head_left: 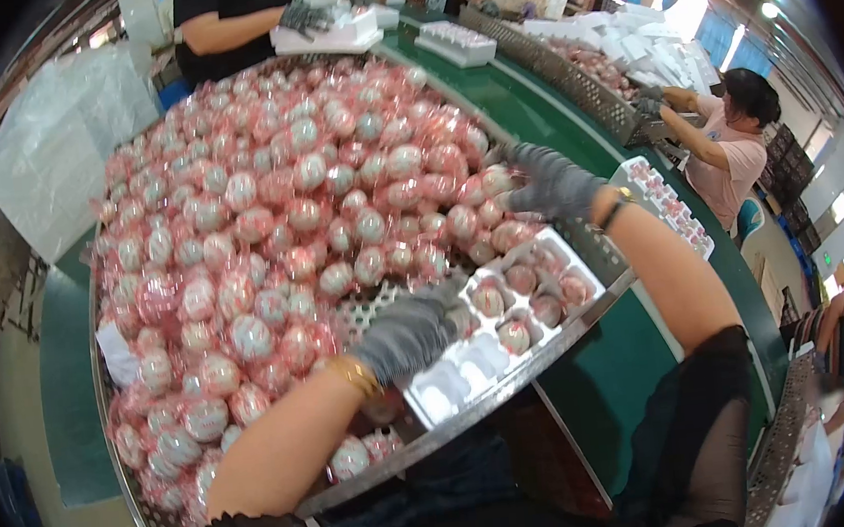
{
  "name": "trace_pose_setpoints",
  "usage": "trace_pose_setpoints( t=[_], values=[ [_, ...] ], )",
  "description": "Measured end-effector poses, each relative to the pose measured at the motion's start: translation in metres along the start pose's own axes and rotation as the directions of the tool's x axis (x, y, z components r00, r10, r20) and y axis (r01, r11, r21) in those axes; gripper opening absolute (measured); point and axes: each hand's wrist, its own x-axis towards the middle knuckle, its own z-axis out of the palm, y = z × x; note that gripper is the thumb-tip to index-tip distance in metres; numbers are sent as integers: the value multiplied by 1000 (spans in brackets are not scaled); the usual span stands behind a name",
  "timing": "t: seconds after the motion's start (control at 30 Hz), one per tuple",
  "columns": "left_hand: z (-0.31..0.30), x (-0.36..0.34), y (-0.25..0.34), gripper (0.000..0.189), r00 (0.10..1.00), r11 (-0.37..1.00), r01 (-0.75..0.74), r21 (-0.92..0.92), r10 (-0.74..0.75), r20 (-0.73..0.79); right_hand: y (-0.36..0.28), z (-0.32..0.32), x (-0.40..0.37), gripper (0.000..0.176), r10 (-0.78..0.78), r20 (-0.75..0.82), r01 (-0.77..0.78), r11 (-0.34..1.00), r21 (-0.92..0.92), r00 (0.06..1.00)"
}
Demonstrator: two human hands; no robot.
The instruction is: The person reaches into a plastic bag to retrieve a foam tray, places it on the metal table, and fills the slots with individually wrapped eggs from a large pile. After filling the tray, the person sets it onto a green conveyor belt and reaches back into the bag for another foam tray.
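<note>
Many round items in clear and red wrapping (309, 171) fill a large metal tray (513, 388). A white foam box (582, 261) rests at the tray's near edge, with several wrapped balls in its far compartments and bare compartments at its near left end. My left hand (410, 333), in a grey glove, is over the box's left side, its fingers near a ball; what they hold is hidden. My right hand (554, 184), also gloved, reaches to the right edge of the pile beyond the box, fingers pointing left beside wrapped balls.
A green conveyor (519, 104) runs along the right, with a filled white box (666, 204) near my right arm. Another box (458, 41) lies farther up. Co-workers (732, 136) stand across the belt and at the tray's far side. A plastic-covered stack (65, 144) stands left.
</note>
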Motion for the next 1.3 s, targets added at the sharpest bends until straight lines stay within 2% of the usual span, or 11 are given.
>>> trace_pose_setpoints(
  t=[0.07, 0.13, 0.17, 0.3, 0.47, 0.63, 0.7, 0.97, 1.1, 1.17, 1.3],
  values=[
    [-11, 3, -14, 58, 988, 998, -63, -5, 63, 138, -29, 14, -33, 57, -230, -85, 244, 859, 450, 969],
    [-15, 8, -30, 65, 975, 992, -89, 86, 69, 211, -62, 34, -69, 64, -289, 12, 240, 818, 523, 957],
    [-19, 6, -23, 66, 972, 996, -56, 68, 39, 231, -70, 44, -82, 63, -204, 163, 47, 748, 662, 965],
    [-13, 6, -27, 62, 962, 999, 42, -34, -31, 273, -82, 58, -97, 50, -287, 205, 237, 943, 235, 936],
    [-6, 10, -34, 52, 967, 999, -33, 30, 24, 253, -91, 41, -99, 38, -362, 361, 455, 863, -218, 859],
    [-1, 10, -43, 43, 967, 985, -17, -170, 59, 246, -107, 31, -97, 32, -306, 421, 397, 906, -146, 854],
    [-9, 7, -34, 40, 946, 989, 53, -140, -5, 323, -115, 26, -95, 31, -158, 445, 134, 987, 85, 882],
    [-12, 0, -24, 41, 978, 996, -58, 66, 43, 203, -111, 63, -83, 17, -360, 604, 606, 749, -266, 711],
    [-14, -8, -18, 48, 987, 998, -47, 43, 40, 155, -121, 72, -67, 26, -314, 705, 595, 781, -189, 636],
    [-23, -12, -5, 51, 978, 1000, -12, -10, 14, 209, -138, 56, -64, 21, -66, 765, 451, 839, -305, 641],
    [-20, -6, -11, 52, 953, 992, 60, -114, -22, 303, -115, 67, -67, 22, -263, 728, 620, 736, -273, 633]
  ],
)
